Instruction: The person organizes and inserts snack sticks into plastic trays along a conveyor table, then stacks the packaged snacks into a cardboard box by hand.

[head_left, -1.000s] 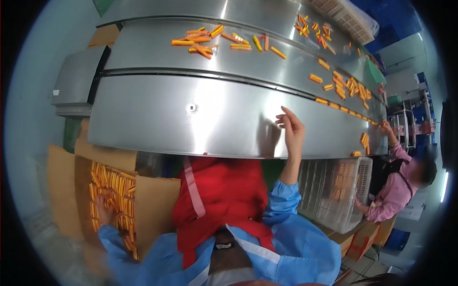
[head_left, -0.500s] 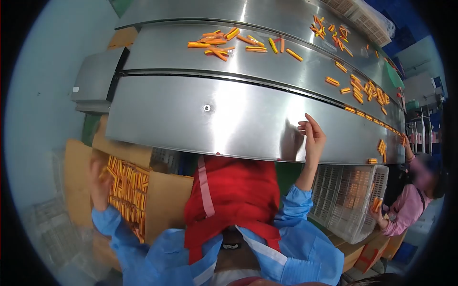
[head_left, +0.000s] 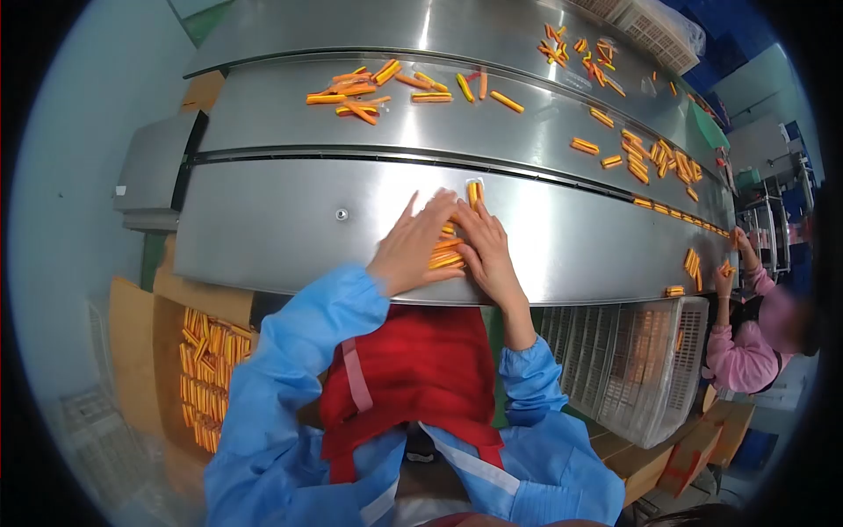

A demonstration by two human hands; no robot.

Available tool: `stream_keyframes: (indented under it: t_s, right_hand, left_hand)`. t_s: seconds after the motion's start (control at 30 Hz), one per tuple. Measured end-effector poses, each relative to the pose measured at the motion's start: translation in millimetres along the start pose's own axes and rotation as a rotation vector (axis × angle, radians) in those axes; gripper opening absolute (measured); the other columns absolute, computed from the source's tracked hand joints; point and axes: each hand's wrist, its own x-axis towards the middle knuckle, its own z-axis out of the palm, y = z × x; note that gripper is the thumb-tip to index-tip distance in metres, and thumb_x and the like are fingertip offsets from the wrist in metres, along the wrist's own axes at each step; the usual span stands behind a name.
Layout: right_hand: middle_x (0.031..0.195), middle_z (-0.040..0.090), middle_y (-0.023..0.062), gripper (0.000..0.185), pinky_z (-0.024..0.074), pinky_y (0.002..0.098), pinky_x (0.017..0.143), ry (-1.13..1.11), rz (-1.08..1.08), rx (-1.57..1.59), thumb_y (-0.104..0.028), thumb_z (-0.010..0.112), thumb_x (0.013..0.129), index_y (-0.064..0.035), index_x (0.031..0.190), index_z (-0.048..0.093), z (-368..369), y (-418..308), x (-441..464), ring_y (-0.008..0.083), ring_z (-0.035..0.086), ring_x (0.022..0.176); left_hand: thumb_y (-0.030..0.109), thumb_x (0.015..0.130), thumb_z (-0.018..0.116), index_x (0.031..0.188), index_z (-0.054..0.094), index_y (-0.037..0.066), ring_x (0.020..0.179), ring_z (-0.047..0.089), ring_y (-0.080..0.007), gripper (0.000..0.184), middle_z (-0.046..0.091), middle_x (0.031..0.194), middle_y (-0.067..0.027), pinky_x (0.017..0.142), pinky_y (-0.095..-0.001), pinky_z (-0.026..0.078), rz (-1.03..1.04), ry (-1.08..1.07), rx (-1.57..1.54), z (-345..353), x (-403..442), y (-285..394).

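On the brushed-steel worktop (head_left: 263,224), a small heap of slim orange-and-yellow sticks (head_left: 445,256) lies between my palms, long axes running mostly crosswise, right ends tipped slightly away from me. One separate, short orange-and-yellow stick (head_left: 475,193) sits just beyond my fingers, on clear film, its long axis pointing to the far edge.

My left hand (head_left: 413,244) is half curled along the heap's left side, my right hand (head_left: 488,255) bent over its right — fingers meeting at the top. Both touch the sticks; I cannot tell how firmly either grips.

The worktop's straight near edge runs just below my wrists, a dark narrow seam (head_left: 386,160) bounds its far side, and smooth, shiny metal stretches both ways — leftward past a round metal fitting (head_left: 342,214). Below on my left stands a matte brown cardboard box (head_left: 133,364) of similar sticks; on my right, a latticed white plastic crate (head_left: 619,369).
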Motion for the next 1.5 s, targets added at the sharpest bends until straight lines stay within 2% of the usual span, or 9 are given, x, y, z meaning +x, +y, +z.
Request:
stream_keyframes:
  t_s: [0.1,0.2,0.37,0.63,0.87,1.07,1.2,1.4,1.5]
  right_hand:
    - [0.149,0.044,0.0106,0.038,0.0286,0.0418,0.113,-0.133,-0.026,-0.264,-0.010,0.059,0.093,-0.0128,0.131,0.060,-6,16,0,0.0301,0.046,0.134]
    - [0.133,0.060,0.0086,0.032,0.0412,0.0384,0.105,0.104,0.061,-0.024,0.000,0.063,0.086,-0.0109,0.116,0.070,-15,35,17,0.0306,0.051,0.128]
    - [0.119,0.064,0.0103,0.033,0.0514,0.0349,0.088,-0.074,0.014,-0.159,0.001,0.069,0.080,-0.0074,0.111,0.071,-26,42,33,0.0268,0.062,0.102]
    - [0.105,0.068,0.0115,0.027,0.0516,0.0354,0.087,-0.033,0.029,-0.285,0.003,0.069,0.077,-0.0034,0.103,0.071,-30,72,80,0.0286,0.063,0.097]
    - [0.119,0.064,0.0076,0.028,0.0491,0.0403,0.092,0.057,-0.014,-0.443,0.006,0.065,0.077,-0.0079,0.099,0.075,-48,57,87,0.0285,0.061,0.107]
    - [0.116,0.063,0.0073,0.028,0.0492,0.0364,0.088,-0.352,-0.247,-0.144,-0.001,0.070,0.075,-0.0106,0.101,0.075,-58,53,32,0.0260,0.059,0.105]
    - [0.099,0.059,0.0103,0.025,0.0487,0.0350,0.079,-0.015,-0.153,-0.242,-0.005,0.070,0.078,-0.0115,0.102,0.075,-15,54,76,0.0260,0.057,0.095]
    - [0.109,0.059,0.0086,0.027,0.0429,0.0385,0.088,0.163,-0.205,-0.502,-0.012,0.071,0.080,-0.0125,0.107,0.073,42,30,109,0.0257,0.056,0.101]
    - [0.116,0.058,0.0066,0.033,0.0399,0.0393,0.091,-0.251,-0.261,-0.204,-0.017,0.074,0.078,-0.0160,0.111,0.072,13,-6,78,0.0231,0.055,0.107]
  left_hand:
    - [0.043,0.088,0.062,0.149,0.031,0.012,0.149,0.016,-0.0282,0.076,0.025,0.158,-0.0118,0.119,-0.0535,0.010,-0.131,-0.115,0.264,-12,-27,-6]
    - [0.025,0.089,0.063,0.146,0.042,0.017,0.146,0.025,-0.0307,0.061,0.030,0.157,-0.0085,0.118,-0.0533,0.015,-0.135,-0.143,0.305,-19,-41,-11]
    - [0.005,0.081,0.069,0.115,0.067,0.010,0.111,0.057,-0.0277,0.034,0.061,0.122,-0.0062,0.096,-0.0362,0.043,-0.183,0.147,0.226,-23,-56,-24]
    - [0.010,0.079,0.067,0.091,0.066,0.009,0.101,0.057,-0.0226,0.012,0.064,0.097,-0.0016,0.092,-0.0355,0.043,0.066,0.051,0.408,-62,4,-50]
    - [0.008,0.083,0.063,0.107,0.066,0.005,0.113,0.055,-0.0277,0.024,0.061,0.118,-0.0105,0.099,-0.0395,0.043,-0.022,0.069,0.287,-17,72,-85]
    - [0.002,0.078,0.068,0.114,0.067,0.008,0.111,0.056,-0.0296,0.036,0.059,0.121,-0.0115,0.096,-0.0413,0.045,-0.154,0.020,0.319,-101,-4,-28]
    - [0.008,0.075,0.072,0.103,0.070,0.002,0.099,0.059,-0.0294,0.028,0.063,0.105,-0.0096,0.086,-0.0403,0.049,-0.266,-0.179,0.235,-100,-64,-10]
    - [0.005,0.076,0.071,0.106,0.068,0.003,0.097,0.060,-0.0298,0.031,0.064,0.103,-0.0107,0.079,-0.0368,0.052,-0.216,0.025,0.305,-74,-95,-21]
    - [0.005,0.078,0.070,0.109,0.066,0.003,0.094,0.060,-0.0297,0.031,0.063,0.101,-0.0114,0.078,-0.0365,0.052,-0.360,0.076,0.068,-79,-119,-36]
